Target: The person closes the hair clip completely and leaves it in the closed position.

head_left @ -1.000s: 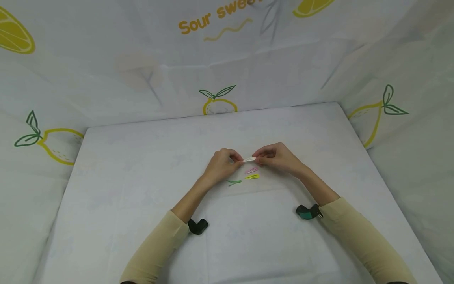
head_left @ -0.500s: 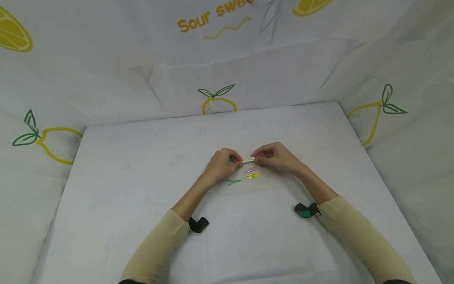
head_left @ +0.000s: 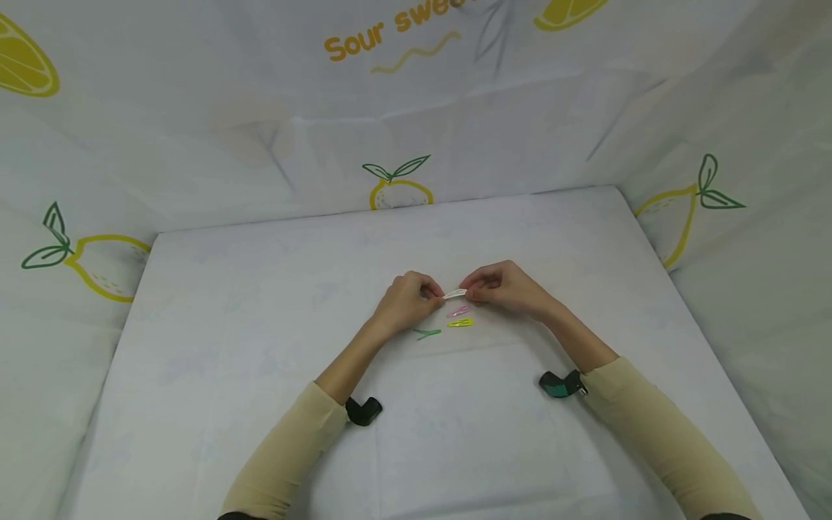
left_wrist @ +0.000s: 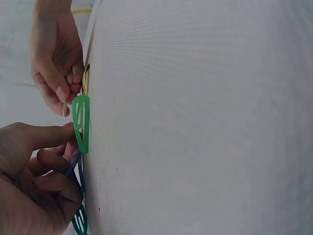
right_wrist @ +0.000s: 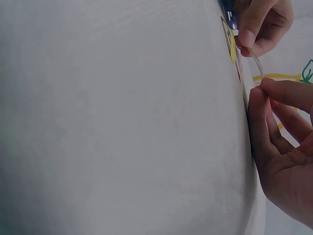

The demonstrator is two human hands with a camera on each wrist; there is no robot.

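A white snap hair clip [head_left: 455,293] is held a little above the table between both hands. The thumb and finger of the left hand [head_left: 404,303] pinch its left end, while the right hand [head_left: 510,290] pinches the right end. Just below lie a pink hair clip [head_left: 458,311], a yellow hair clip [head_left: 460,323] and a green hair clip [head_left: 428,333], whose arms are spread. In the left wrist view, a dark blue hair clip [left_wrist: 79,175] and a teal hair clip [left_wrist: 80,220] show beside the left hand. The head view hides these two behind that hand.
A white cloth covers the table [head_left: 260,303]. White curtains [head_left: 195,159] printed with lemons stand along the back and both sides. Black wrist cameras [head_left: 364,412] sit at both sleeve cuffs, low over the table.
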